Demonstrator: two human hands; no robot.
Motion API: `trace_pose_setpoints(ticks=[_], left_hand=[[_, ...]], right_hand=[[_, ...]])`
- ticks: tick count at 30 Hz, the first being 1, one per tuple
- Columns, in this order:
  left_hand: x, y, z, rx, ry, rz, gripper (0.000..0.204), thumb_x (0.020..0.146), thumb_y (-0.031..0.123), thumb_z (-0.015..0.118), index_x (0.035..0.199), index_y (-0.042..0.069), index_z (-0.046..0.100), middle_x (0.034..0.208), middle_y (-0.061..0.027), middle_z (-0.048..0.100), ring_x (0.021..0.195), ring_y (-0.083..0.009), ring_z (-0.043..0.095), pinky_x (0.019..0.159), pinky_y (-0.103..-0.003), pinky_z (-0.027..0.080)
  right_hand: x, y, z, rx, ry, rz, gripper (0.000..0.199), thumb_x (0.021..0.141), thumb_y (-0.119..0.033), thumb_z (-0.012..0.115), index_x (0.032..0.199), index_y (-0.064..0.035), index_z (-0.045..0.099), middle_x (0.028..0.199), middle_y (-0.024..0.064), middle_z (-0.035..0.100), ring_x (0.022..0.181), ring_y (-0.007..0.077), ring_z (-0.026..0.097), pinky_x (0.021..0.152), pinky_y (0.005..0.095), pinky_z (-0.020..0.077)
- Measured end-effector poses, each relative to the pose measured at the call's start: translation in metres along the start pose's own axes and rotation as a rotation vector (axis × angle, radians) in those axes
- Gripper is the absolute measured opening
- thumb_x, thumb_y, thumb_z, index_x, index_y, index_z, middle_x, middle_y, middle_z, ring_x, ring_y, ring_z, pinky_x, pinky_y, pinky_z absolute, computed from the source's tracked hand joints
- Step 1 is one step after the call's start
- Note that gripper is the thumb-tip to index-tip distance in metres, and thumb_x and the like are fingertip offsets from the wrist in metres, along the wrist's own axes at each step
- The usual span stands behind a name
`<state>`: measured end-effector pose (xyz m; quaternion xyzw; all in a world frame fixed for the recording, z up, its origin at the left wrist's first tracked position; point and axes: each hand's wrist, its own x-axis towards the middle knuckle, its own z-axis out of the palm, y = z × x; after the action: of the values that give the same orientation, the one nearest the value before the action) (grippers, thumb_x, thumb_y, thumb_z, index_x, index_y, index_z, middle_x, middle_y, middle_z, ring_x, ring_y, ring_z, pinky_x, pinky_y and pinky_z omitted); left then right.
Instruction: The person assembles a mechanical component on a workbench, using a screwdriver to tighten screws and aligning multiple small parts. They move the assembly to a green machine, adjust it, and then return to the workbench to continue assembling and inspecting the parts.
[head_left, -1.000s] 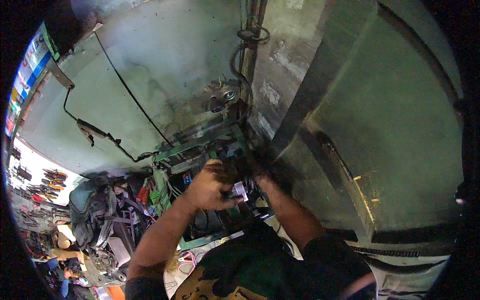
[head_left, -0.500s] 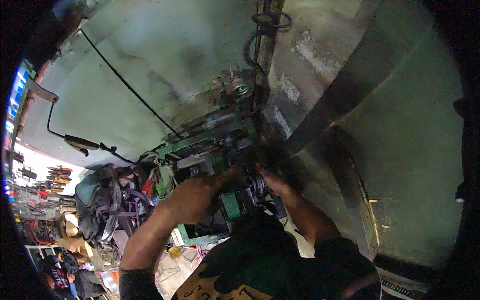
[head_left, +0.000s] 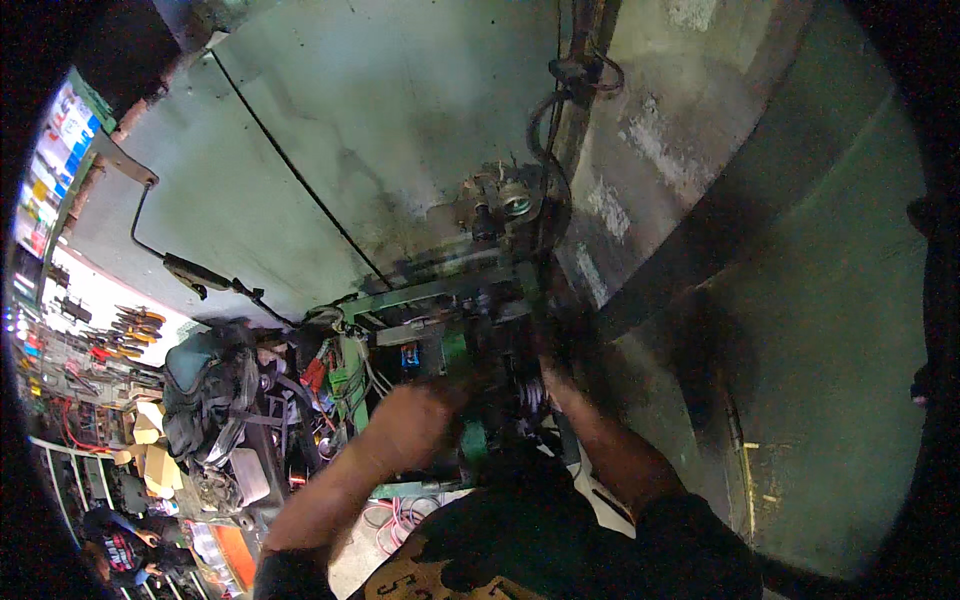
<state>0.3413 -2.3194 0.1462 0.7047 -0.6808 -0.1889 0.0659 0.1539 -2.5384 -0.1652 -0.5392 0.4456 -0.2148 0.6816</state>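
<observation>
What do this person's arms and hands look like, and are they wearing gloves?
No gloves show: the left hand is bare; the right hand is mostly lost in shadow. The forearms are bare, no watch visible. The left sleeve and right sleeve are dark and short, matching a dark shirt with a tan print.

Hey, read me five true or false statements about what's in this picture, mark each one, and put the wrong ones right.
1. The left hand and right hand are both at the green metal frame. True.
2. The left hand is gloved. False: it is bare.
3. Orange-handled tools show toward the picture's left side. True.
4. Nobody else is in view. False: another person shows at the lower left.
5. The wall beyond the frame is bright red. False: it is pale grey-green.
</observation>
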Motion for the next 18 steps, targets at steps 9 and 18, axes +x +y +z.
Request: trace_pose_setpoints(ticks=[9, 18], left_hand=[[0.005, 0.033, 0.017, -0.064, 0.234, -0.195, 0.061, 0.086, 0.044, 0.082, 0.134, 0.01, 0.065, 0.094, -0.0211, 0.077, 0.085, -0.0402, 0.077, 0.072, -0.053, 0.062], [-0.007, 0.028, 0.021, -0.001, 0.285, -0.239, 0.047, 0.082, 0.032, 0.085, 0.124, 0.014, 0.072, 0.097, -0.0138, 0.077, 0.085, -0.0367, 0.076, 0.071, -0.05, 0.061]], right_hand=[[0.098, -0.062, -0.04, -0.29, -0.24, 0.039, 0.08, 0.109, -0.067, 0.049, 0.166, -0.0107, 0.045, 0.166, 0.0124, 0.051, 0.15, 0.0342, 0.048, 0.126, 0.0464, 0.0362], [0.015, 0.027, 0.021, 0.035, -0.016, 0.031, 0.086, 0.106, -0.073, 0.048, 0.166, -0.0112, 0.045, 0.163, 0.0121, 0.053, 0.147, 0.0339, 0.051, 0.123, 0.048, 0.0386]])
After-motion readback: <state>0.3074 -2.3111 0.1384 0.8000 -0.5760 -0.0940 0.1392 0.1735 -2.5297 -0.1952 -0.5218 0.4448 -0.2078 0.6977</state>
